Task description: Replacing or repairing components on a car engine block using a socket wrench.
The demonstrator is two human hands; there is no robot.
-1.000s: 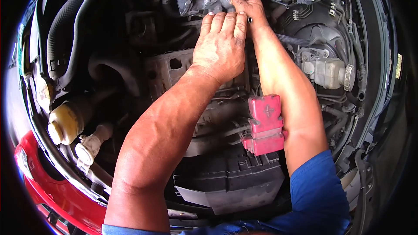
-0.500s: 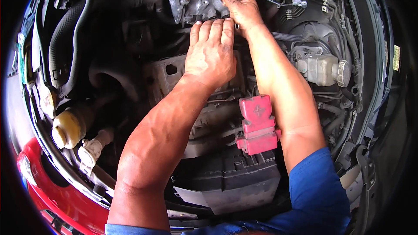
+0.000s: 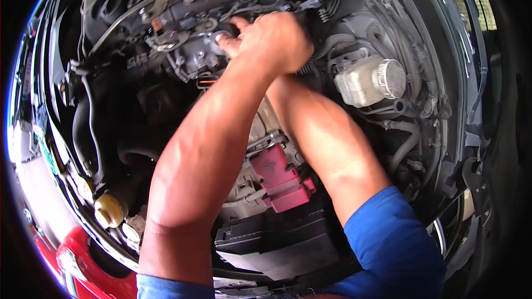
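The left hand [image 3: 280, 39], its grip hidden, crosses over the right hand [image 3: 228, 46], whose fingers touch the grey metal casting [image 3: 191, 58] just leftward, hold unclear; such crowding could make them slip.

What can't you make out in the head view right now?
- Head view: most of the right hand, hidden behind the left hand and wrist.
- Head view: left fingertips, hidden by the back of that hand.
- Head view: right end of the grey metal housing, behind right-hand fingers.
- Head view: the red panel, cut off by the lower edge.
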